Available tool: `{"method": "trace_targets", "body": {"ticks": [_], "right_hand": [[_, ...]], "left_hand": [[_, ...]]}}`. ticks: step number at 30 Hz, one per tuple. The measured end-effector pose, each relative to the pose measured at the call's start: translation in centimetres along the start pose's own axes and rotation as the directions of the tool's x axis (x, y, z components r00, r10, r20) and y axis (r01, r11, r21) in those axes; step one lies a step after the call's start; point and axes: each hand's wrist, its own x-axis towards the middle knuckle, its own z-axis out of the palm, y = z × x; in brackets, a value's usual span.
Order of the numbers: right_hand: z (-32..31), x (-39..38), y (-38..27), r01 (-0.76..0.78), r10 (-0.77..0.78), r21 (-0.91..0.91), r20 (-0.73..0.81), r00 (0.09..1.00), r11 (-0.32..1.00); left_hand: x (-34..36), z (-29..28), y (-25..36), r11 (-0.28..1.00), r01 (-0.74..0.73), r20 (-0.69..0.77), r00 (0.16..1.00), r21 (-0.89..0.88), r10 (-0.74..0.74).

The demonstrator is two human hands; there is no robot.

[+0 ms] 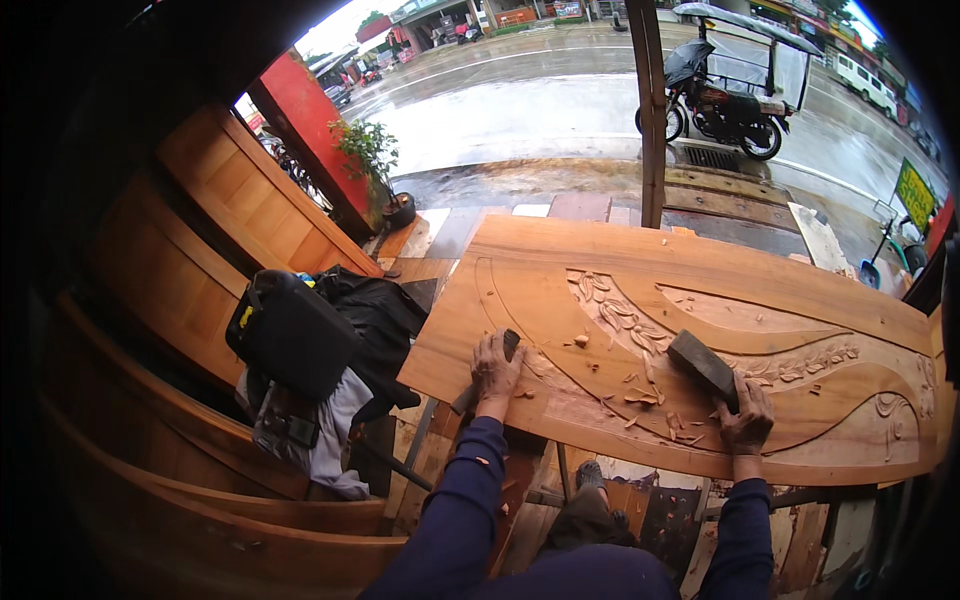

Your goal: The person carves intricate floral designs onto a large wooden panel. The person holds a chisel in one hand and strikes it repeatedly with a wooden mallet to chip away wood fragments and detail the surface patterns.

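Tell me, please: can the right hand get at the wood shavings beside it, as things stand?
Probably yes: the shavings lie loose on the carved panel, left of the right hand, with nothing visible between. But its grip is on a dark block, which it may need to release first.

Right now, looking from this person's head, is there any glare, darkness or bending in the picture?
Head view: glare whitens the wet grey road; head view: the brown panelled wooden boards darken leftward into black; head view: the near edge of the carved brown wooden panel bows with the fisheye lens.
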Motion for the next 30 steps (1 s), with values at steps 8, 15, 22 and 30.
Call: {"method": "trace_targets", "body": {"ticks": [8, 15, 22, 30], "right_hand": [[0.00, -0.04, -0.09, -0.015, 0.015, 0.007, 0.005, 1.000, 1.000], [-0.41, 0.04, -0.43, -0.027, 0.028, 0.020, -0.008, 1.000, 0.999], [-0.26, -0.10, -0.27, -0.023, 0.023, 0.055, -0.001, 1.000, 0.998], [-0.43, 0.12, -0.23, -0.007, 0.007, 0.037, -0.016, 1.000, 0.999]], "left_hand": [[0.14, 0.45, 0.00, 1.000, 0.012, -0.029, 0.999, -0.008, -0.012], [-0.15, 0.73, -0.22, 1.000, -0.013, -0.032, 0.999, -0.007, 0.013], [-0.17, 0.52, -0.10, 1.000, -0.010, -0.037, 0.999, -0.012, 0.009], [0.11, 0.30, 0.28, 1.000, 0.009, -0.014, 1.000, -0.016, -0.009]]}}
